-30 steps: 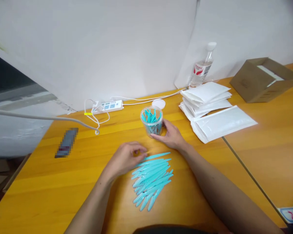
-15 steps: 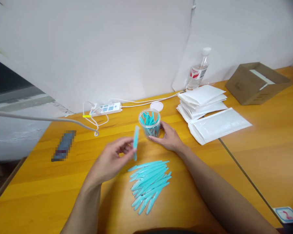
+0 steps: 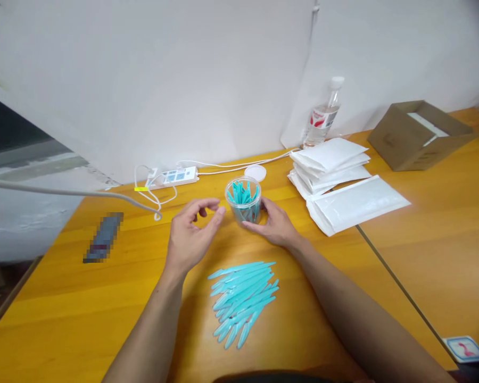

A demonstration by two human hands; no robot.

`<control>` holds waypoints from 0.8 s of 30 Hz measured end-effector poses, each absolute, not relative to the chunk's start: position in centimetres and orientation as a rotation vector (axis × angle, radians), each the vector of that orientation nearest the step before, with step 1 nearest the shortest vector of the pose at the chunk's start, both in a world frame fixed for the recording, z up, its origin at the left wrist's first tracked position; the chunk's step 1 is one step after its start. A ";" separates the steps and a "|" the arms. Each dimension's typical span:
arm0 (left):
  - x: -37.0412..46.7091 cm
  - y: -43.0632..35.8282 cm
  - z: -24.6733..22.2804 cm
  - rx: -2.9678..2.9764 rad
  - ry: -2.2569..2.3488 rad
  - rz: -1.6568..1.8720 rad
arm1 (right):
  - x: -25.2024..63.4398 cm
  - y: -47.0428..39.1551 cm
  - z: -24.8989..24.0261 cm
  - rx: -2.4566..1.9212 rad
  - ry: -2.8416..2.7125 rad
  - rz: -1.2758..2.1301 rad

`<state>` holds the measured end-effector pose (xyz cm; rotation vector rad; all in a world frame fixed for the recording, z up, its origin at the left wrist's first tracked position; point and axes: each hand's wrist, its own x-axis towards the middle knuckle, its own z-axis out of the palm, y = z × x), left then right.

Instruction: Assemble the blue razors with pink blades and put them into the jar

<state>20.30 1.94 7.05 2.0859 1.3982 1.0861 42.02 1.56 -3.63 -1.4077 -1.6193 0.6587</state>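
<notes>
A clear round plastic jar [image 3: 245, 215] stands upright on the wooden table, with several teal eyebrow razors [image 3: 242, 192] standing in it. My right hand [image 3: 275, 222] is wrapped around the jar's right side, thumb at the front. Just left of the jar is my left hand [image 3: 193, 231], its thumb and fingers apart and nothing visible between them. Nearer to me lies a fanned pile of more teal razors [image 3: 243, 298], slim and flat, touched by neither hand. Behind the jar a round white lid [image 3: 255, 172] lies flat.
White padded envelopes [image 3: 329, 162] are stacked at right, one lying in front [image 3: 359, 205]. Beyond are a water bottle [image 3: 322, 122] and an open cardboard box [image 3: 415, 141]. A power strip [image 3: 175, 177] with cables lies along the wall. A blurred dark item [image 3: 104, 238] is at left.
The razor that my left hand held is out of its fingers and can no longer be singled out. That hand has moved forward beside the jar and opened. My right hand stays on the jar.
</notes>
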 end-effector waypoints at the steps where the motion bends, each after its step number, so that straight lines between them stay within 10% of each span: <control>1: 19.5 1.4 6.6 2.094 1.359 0.963 | 42.0 1.6 -3.7 -1.412 -1.619 0.654; 6: 17.8 -1.0 3.6 2.165 1.125 0.191 | 42.0 1.6 -3.8 -1.420 -1.624 0.639; 15: 18.8 -1.6 2.3 2.245 1.200 0.060 | 42.0 1.6 -3.8 -1.429 -1.618 0.636; 24: 21.3 1.3 9.2 1.885 1.101 1.620 | 42.0 1.5 -3.8 -1.445 -1.611 0.641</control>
